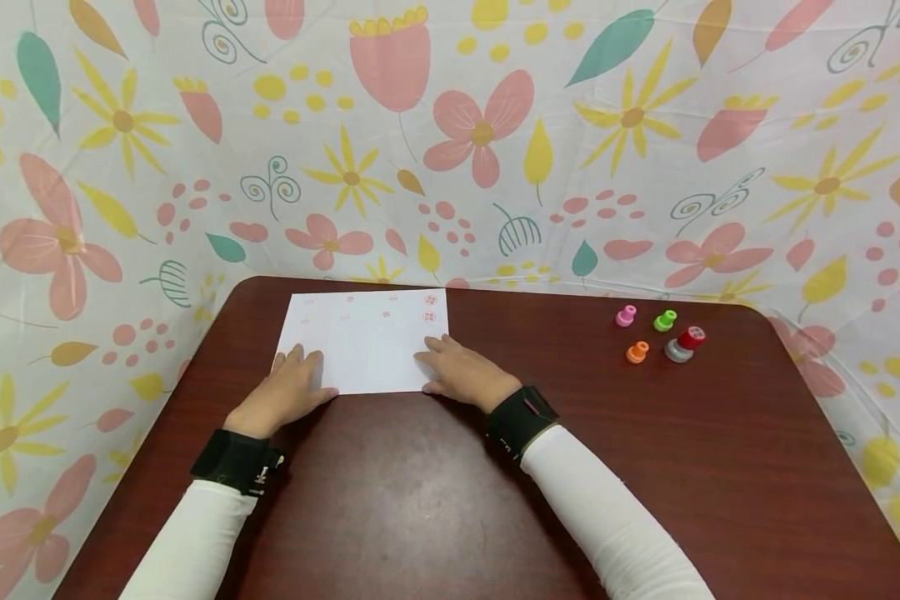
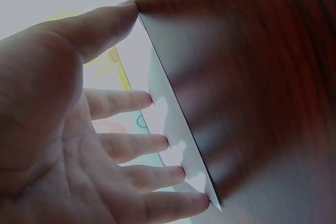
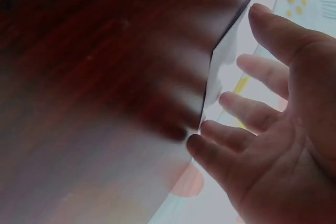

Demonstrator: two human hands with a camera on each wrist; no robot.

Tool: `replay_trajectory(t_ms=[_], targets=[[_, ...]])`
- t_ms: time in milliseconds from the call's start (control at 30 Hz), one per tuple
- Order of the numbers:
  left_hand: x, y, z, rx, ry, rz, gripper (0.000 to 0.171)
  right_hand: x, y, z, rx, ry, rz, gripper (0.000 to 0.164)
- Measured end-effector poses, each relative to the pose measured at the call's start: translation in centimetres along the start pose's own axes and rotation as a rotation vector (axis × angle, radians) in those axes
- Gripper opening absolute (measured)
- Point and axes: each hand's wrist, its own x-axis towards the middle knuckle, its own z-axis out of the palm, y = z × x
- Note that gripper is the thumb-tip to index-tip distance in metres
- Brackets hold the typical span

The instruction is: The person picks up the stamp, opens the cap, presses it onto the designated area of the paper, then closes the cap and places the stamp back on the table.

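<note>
Only the head view shows the red printed marks (image 1: 430, 300) on the white rectangular paper sheet (image 1: 371, 357), plus small coloured plastic knobs (image 1: 637, 352) at far right. Wrist views add both palms (fingers apart, fairly straight). Sheet lies far left on the glossy red-brown table (image 1: 412, 500), between the hands: left hand (image 1: 287, 388) touches its near-left corner, right hand (image 1: 467, 372) its near-right.

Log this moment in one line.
left hand: touching stamped white paper, left edge | right hand: touching right edge | pink stamp, green stamp, orange stamp: on table, right
</note>
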Motion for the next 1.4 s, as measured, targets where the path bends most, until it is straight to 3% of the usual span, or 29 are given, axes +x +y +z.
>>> replay_trajectory(t_ms=[667, 933, 1200, 1400], targets=[[0.0, 1.8, 0.7, 0.034, 0.085, 0.130, 0.047, -1.8, 1.2, 0.4, -0.115, 0.119, -0.093, 0.049], [0.3, 3.3, 1.0, 0.067, 0.044, 0.097, 0.050, -3.0, 2.2, 0.7, -0.142, 0.163, -0.136, 0.045], [0.2, 4.9, 1.4, 0.118, 0.070, 0.174, 0.048, -4.8, 3.3, 0.6, -0.143, 0.190, -0.143, 0.042], [0.3, 6.1, 1.6, 0.115, 0.070, 0.192, 0.047, -6.2, 4.1, 0.7, -0.133, 0.199, -0.128, 0.047]])
